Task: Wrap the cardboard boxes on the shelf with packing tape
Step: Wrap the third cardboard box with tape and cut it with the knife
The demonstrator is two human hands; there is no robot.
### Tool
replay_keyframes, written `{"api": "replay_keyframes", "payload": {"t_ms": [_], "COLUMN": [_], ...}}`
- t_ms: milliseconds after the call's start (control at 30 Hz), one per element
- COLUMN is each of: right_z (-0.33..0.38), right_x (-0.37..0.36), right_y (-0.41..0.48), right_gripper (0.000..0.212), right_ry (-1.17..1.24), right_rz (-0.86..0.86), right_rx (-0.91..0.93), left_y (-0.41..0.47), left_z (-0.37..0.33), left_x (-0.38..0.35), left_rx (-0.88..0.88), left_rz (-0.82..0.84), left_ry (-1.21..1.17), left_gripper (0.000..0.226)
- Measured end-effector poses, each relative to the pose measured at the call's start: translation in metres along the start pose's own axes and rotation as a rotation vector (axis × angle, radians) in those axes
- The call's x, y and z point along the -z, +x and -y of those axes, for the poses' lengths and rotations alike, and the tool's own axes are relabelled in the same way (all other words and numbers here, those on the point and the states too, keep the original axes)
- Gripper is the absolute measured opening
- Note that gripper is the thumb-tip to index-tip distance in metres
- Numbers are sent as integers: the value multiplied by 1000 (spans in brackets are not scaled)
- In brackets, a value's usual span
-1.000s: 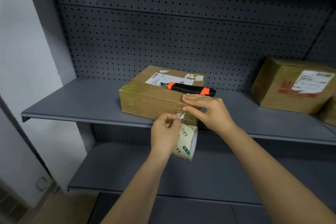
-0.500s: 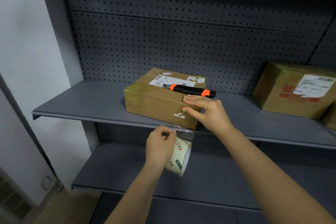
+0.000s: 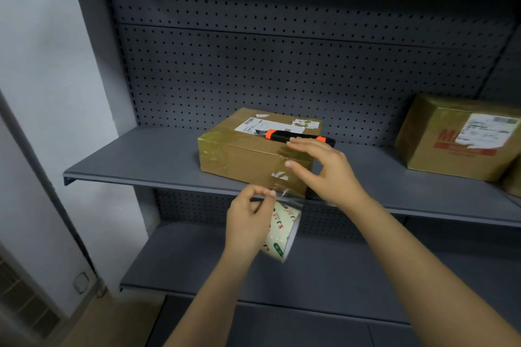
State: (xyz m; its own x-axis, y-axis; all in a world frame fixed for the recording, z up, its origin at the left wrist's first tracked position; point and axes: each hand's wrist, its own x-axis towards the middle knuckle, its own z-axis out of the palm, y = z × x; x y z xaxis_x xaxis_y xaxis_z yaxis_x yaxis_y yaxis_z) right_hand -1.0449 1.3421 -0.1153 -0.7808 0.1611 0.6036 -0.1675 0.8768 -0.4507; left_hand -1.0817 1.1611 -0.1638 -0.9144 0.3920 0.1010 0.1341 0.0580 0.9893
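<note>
Clear tape strip (image 3: pixel 285 195) stretches from the packing tape roll (image 3: pixel 282 236), gripped in the curled left hand (image 3: pixel 248 224) at lower centre, up to the near corner of the cardboard box (image 3: pixel 242 162), at the front edge of the shelf (image 3: pixel 141 162). Since half a second ago the right hand (image 3: pixel 328 175) has spread, its fingers straight over that corner. Behind it a utility knife (image 3: pixel 296 136) lies on the box top, with bare shelf to the left and a second box (image 3: pixel 439 146) at far right.

The left hand (image 3: pixel 248 222) covers the near side of the tape roll (image 3: pixel 283 231), so only its printed right part shows. The right hand (image 3: pixel 329 172) hides the right front corner of the cardboard box (image 3: pixel 239 160) and the rear end of the utility knife (image 3: pixel 293 136) lying on top. The print on the shipping label (image 3: pixel 251 124) is too small to read, and the second box (image 3: pixel 451 144) is cut off by the right edge.
</note>
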Motion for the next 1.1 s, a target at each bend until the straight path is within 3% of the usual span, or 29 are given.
{"api": "replay_keyframes", "payload": {"t_ms": [167,333,533,633,700,767,833,1100], "right_z": [-13,-5,28,33,29,25,22,16], "right_x": [1,-13,-39,-30,-27,-30,-35,-37], "right_y": [-7,-6,11,23,35,48,59,86], "right_gripper": [44,39,41,34,40,52,50,38], "right_ry": [-142,-87,-87,-53,-170,-258,-280,-301], "right_rz": [45,-44,-21,-121,-103,33,120,22], "right_rx": [-64,-42,42,28,-37,-181,-274,-338], "left_y": [-3,-2,5,10,14,17,20,34], "left_z": [-5,-3,0,4,6,6,6,7], "left_x": [1,8,33,49,55,59,62,67], "left_rx": [-27,-33,-54,-49,-47,-55,-63,-60], "left_rz": [-21,-59,-139,-150,-144,-128,-102,5], "left_ry": [-21,-49,-8,-11,-6,9,18,10], "left_gripper": [13,12,11,12,12,13,13,12]}}
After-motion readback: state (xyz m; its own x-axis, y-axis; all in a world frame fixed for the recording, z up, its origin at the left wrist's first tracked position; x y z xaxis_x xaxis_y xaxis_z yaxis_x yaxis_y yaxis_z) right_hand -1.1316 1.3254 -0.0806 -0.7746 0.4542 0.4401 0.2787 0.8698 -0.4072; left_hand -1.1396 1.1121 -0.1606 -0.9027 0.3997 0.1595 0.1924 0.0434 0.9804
